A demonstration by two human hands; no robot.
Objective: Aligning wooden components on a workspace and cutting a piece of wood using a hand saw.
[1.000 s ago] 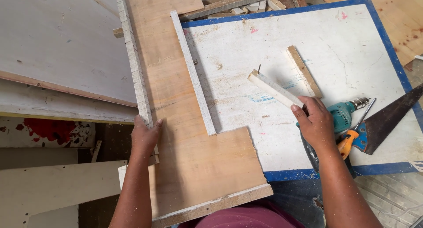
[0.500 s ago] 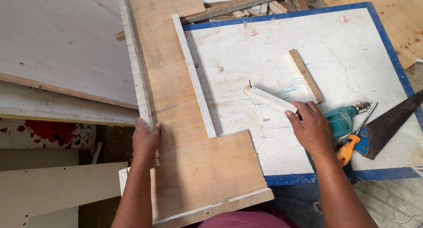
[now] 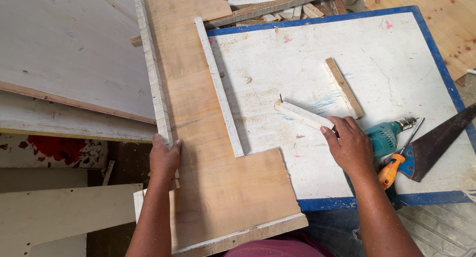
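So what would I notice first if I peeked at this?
Probably the big stepped plywood piece running up the middle, with the left hand gripping its left edge. Next, the right hand holding a short white stick with a nail poking from its far end, over the white board with blue edges. Beside that hand lie a teal drill and a saw.

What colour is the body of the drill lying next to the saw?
The drill has a teal-green body with a silver metal chuck, seen best in the head view, just beside the right hand.
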